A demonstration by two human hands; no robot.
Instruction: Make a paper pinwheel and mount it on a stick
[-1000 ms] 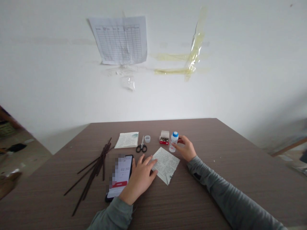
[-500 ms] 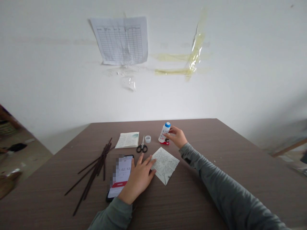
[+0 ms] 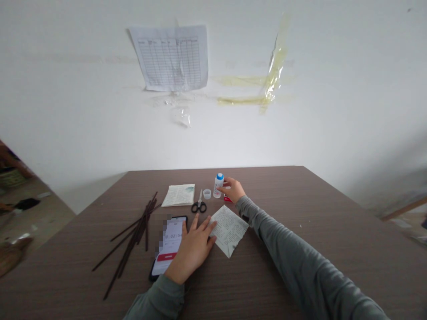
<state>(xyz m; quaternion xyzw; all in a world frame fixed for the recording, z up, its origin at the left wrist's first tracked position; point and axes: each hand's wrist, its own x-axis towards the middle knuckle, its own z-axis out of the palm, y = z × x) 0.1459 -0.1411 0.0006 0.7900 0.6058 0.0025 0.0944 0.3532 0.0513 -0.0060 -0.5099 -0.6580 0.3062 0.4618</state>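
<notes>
My right hand (image 3: 234, 190) is closed on a small white bottle with a blue cap (image 3: 218, 186), held upright beside a small clear cup (image 3: 207, 194). Whether its base touches the table cannot be made out. Partly behind my fingers lies a small red and black item (image 3: 227, 198). My left hand (image 3: 194, 249) rests flat with fingers spread, its fingertips at the left corner of a folded sheet of printed paper (image 3: 229, 231). The heel of that hand covers the right side of a phone (image 3: 167, 253) with a running timer on its screen.
Black-handled scissors (image 3: 199, 206) lie left of the cup, near a stack of printed paper pieces (image 3: 178, 195). Several thin dark sticks (image 3: 133, 235) are piled at the left of the brown table (image 3: 320, 249). Behind it stands a white wall with a taped paper form (image 3: 171, 58).
My right hand has moved the bottle left, away from the red and black item and closer to the clear cup. My left hand stays on the paper.
</notes>
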